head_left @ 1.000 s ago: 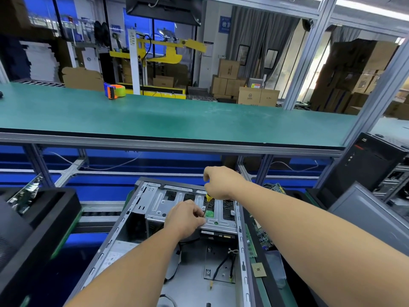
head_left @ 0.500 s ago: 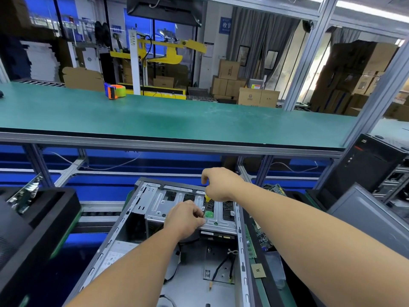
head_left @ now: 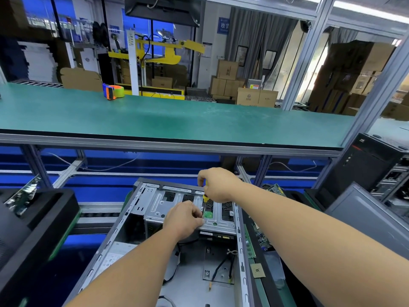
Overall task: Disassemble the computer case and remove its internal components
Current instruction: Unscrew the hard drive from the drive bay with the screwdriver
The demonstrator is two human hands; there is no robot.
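Note:
An open grey computer case point(head_left: 124, 220) lies on its side in front of me, its inside bare metal with black cables point(head_left: 221, 267). At its far end sits a silver drive cage point(head_left: 159, 204). My right hand point(head_left: 218, 185) grips the yellow handle of a screwdriver point(head_left: 205, 199) that points down onto the cage. My left hand point(head_left: 183, 219) rests on the cage with its fingertips pinched round the screwdriver's shaft near the tip.
A long green workbench point(head_left: 177, 120) runs across above the case, with a tape dispenser point(head_left: 113, 91) on it. Black trays point(head_left: 37, 220) stand at the left. Circuit boards point(head_left: 262, 238) lie right of the case. A black tower point(head_left: 371, 160) and a grey panel point(head_left: 367, 213) stand at the right.
Both hands stay at the drive cage. My right hand has shifted very slightly on the screwdriver handle; nothing has come loose.

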